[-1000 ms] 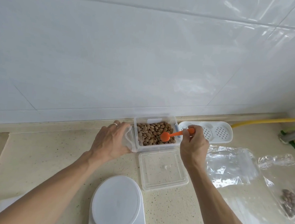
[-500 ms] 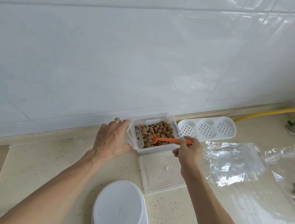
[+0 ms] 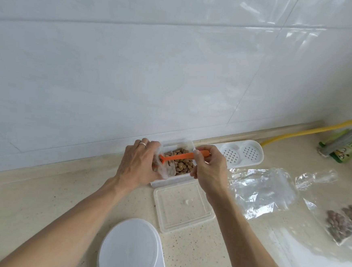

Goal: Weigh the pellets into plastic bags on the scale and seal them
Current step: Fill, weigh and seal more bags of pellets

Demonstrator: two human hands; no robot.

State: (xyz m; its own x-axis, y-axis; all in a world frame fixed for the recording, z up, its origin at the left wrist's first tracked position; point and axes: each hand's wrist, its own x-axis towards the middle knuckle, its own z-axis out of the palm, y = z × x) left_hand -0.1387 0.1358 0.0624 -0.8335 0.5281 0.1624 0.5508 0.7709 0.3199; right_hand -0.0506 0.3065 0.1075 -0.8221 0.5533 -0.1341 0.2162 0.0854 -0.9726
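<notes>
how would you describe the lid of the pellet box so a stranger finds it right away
On the speckled beige countertop, find the clear plastic box of brown pellets against the white tiled wall. The flat clear square lid lies just in front of it, beside the round white scale; unlike the crumpled bags, it is rigid and rimmed.

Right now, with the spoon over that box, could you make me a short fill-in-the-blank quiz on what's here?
1. The right hand holds a spoon coloured ____.
2. The left hand holds a small clear ____ beside the box of pellets.
3. The box's lid lies between the box and the white ____.

Missing: orange; bag; scale
</notes>
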